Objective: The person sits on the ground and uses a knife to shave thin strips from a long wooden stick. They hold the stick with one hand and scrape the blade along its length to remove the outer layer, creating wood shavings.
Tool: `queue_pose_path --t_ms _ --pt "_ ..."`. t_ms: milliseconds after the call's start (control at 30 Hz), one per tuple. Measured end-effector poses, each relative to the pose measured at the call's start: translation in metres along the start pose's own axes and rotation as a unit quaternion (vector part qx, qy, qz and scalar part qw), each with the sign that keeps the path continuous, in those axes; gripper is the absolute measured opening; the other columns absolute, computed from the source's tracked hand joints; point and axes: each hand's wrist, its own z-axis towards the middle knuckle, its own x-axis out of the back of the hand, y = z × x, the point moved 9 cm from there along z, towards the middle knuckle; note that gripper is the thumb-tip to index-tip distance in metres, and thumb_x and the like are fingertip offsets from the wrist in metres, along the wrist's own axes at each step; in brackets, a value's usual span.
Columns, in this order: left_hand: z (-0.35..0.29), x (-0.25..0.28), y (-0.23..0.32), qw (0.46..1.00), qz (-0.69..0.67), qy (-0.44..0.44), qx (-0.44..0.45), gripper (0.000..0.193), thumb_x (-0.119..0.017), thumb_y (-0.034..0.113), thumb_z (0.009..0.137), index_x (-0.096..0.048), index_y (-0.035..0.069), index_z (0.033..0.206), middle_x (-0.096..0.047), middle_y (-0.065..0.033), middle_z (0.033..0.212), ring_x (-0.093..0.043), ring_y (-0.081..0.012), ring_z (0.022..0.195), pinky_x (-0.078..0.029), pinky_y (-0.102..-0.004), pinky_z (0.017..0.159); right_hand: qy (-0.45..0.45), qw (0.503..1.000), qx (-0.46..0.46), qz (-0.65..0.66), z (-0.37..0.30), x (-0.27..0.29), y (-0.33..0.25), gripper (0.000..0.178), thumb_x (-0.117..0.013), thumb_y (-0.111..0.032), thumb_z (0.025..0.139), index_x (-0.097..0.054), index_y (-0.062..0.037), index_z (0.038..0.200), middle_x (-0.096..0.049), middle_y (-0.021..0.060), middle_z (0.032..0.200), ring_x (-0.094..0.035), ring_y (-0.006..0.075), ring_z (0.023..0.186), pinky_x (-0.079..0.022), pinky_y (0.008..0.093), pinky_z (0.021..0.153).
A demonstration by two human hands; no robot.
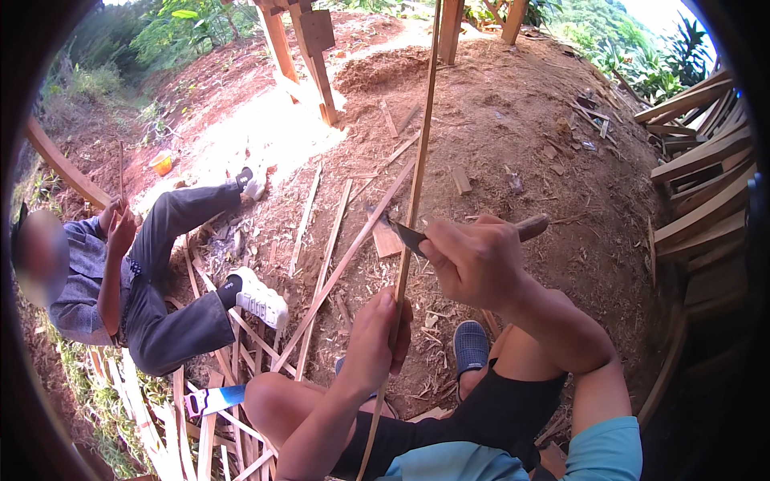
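Observation:
A long thin wooden strip (pixel 426 120) runs upright past my knees, from the lower edge to the top of the view. My left hand (pixel 380 341) is wrapped around it below the middle. In my right hand (pixel 479 258) is a knife (pixel 410 238) with a dark blade and a wooden handle that sticks out to the right of my fist. The blade crosses the strip just above my left hand and appears to touch it. My right fingers hide part of the knife.
A person (pixel 88 272) sits on the ground at the left. Near my left knee lies a handsaw (pixel 215 400) among several wooden strips. Stacked timber (pixel 706 184) rises at the right. Wooden posts (pixel 321 72) stand ahead on the slope, and an orange container (pixel 162 163) is at the far left.

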Motion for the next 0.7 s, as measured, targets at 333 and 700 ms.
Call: queue_pose_path --t_ms 333,700 --pt "-0.001 -0.002 0.002 1.000 0.023 0.013 0.002 0.038 -0.027 0.036 0.096 -0.044 0.007 0.079 -0.040 -0.0028 0.045 -0.032 -0.0103 0.030 -0.025 -0.0230 0.028 0.021 0.999 -0.033 -0.005 0.012 0.004 0.026 0.020 -0.055 -0.020 0.088 -0.052 -0.0115 0.069 -0.047 0.0029 0.046 -0.049 0.0199 0.037 -0.038 0.0307 0.044" --pt "0.008 -0.002 -0.005 1.000 0.024 0.005 0.011 0.038 -0.030 0.038 0.096 -0.045 0.006 0.082 -0.039 -0.0019 0.046 -0.032 -0.0099 0.031 -0.025 -0.0229 0.028 -0.029 0.997 0.062 -0.026 -0.008 -0.009 -0.012 0.024 -0.054 -0.025 0.089 -0.049 -0.0138 0.068 -0.049 -0.0008 0.046 -0.051 0.0166 0.037 -0.038 0.0312 0.043"
